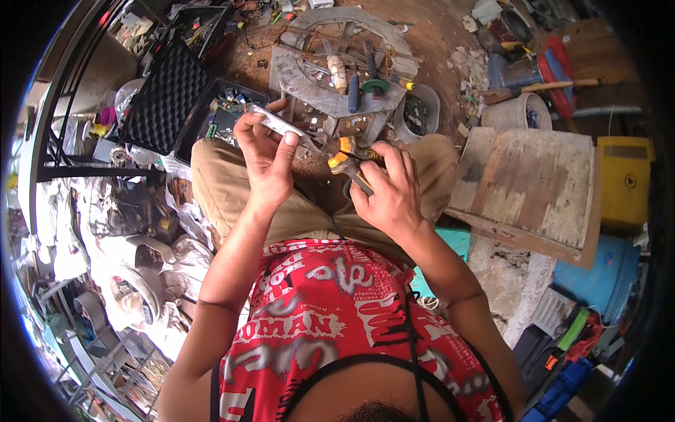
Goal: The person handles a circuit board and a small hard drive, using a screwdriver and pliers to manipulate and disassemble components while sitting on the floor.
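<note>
My left hand [266, 158] is closed on a flat, silvery-white rectangular piece [280, 125], thumb on its near face and fingers behind it. What kind of device or part it is, I cannot make out. In my right hand [394, 184] is a pair of pliers [343, 158] with yellow-and-black handles, the fingers wrapped round the grips. Their jaws point left and meet the right end of the silvery piece; whether they bite on it is too small to tell. Both hands are raised above my lap, between my knees.
Ahead on the dirt floor lies a grey ring-shaped frame [288, 70] with several tools, among them a blue-handled one [354, 94]. A bucket of scraps [420, 112] stands beside it. An open black foam-lined case [165, 95] is at left, a worn wooden board [524, 186] at right.
</note>
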### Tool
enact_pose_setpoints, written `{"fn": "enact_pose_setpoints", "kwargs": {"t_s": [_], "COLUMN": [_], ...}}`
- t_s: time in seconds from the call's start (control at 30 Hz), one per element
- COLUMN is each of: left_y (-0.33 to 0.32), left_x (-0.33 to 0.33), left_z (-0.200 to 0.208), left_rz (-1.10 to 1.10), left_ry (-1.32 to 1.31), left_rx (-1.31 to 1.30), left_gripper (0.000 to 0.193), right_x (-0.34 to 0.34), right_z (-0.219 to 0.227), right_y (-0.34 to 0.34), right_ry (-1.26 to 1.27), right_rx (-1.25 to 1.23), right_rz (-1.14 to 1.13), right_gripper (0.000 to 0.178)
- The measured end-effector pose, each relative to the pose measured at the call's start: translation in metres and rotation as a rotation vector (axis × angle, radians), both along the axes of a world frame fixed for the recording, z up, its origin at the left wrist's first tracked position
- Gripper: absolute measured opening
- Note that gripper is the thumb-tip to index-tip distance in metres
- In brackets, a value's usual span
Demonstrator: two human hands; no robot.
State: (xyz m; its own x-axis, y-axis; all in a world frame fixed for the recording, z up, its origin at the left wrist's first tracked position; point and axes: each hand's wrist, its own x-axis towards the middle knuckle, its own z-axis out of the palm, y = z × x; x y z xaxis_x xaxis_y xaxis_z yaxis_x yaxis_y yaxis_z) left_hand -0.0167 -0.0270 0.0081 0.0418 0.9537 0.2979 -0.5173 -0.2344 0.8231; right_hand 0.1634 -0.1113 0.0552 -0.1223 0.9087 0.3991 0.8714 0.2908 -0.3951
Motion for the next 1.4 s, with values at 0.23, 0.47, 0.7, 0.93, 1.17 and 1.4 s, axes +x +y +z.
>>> {"fn": "enact_pose_setpoints", "kwargs": {"t_s": [0.23,0.47,0.7,0.93,1.17,1.4], "left_y": [0.003,0.005,0.013,0.026,0.032,0.049], "left_x": [-0.003,0.000,0.009,0.004,-0.005,-0.037], "left_z": [-0.004,0.015,0.031,0.024,0.032,0.026], "left_rz": [-0.026,0.099,0.130,0.005,-0.042,-0.454], "left_ry": [-0.041,0.192,0.329,0.250,0.442,-0.127], "left_rx": [-0.026,0.039,-0.108,-0.043,-0.312,-0.768], "left_gripper": [0.045,0.040,0.026,0.024,0.015,0.039], "right_x": [0.002,0.002,0.000,0.011,0.007,0.026], "right_z": [0.000,-0.009,-0.013,-0.019,-0.027,-0.019], "right_y": [0.000,0.000,0.002,-0.005,0.002,0.008], "right_ry": [0.006,0.356,0.397,0.591,0.659,0.887], "right_rx": [0.026,-0.153,-0.263,-0.607,-0.541,-0.623], "right_rz": [0.012,0.096,0.096,0.130,0.126,0.066], "right_gripper": [0.021,0.017,0.023,0.027,0.026,0.024]}}
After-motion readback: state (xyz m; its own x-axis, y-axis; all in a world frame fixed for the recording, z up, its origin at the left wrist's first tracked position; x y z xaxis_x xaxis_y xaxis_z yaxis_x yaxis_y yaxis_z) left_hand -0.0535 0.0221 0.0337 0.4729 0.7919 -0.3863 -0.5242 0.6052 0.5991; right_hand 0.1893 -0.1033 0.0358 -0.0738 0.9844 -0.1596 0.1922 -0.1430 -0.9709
